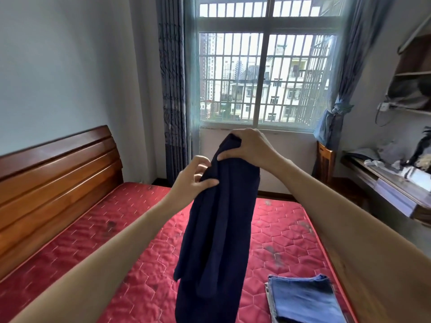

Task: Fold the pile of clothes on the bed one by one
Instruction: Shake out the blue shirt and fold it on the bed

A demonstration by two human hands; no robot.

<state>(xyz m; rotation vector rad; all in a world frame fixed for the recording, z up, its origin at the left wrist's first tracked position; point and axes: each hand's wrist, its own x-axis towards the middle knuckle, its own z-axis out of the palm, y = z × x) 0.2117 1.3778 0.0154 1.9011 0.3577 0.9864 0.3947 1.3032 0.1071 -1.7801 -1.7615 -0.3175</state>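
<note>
A dark navy garment [219, 229] hangs lengthwise in the air above the red quilted mattress [130, 264]. My right hand [249, 148] grips its top end, fingers curled over the bunched fabric. My left hand [193, 180] is just below and to the left, pinching the garment's left edge between thumb and fingers. The lower end of the garment drops out of view at the bottom. A folded blue denim piece [305, 299] lies flat on the mattress at the lower right.
A wooden headboard [53, 183] runs along the left side of the bed. A barred window [263, 78] with blue curtains fills the far wall. A cluttered wooden desk [384, 180] and a chair [325, 159] stand on the right.
</note>
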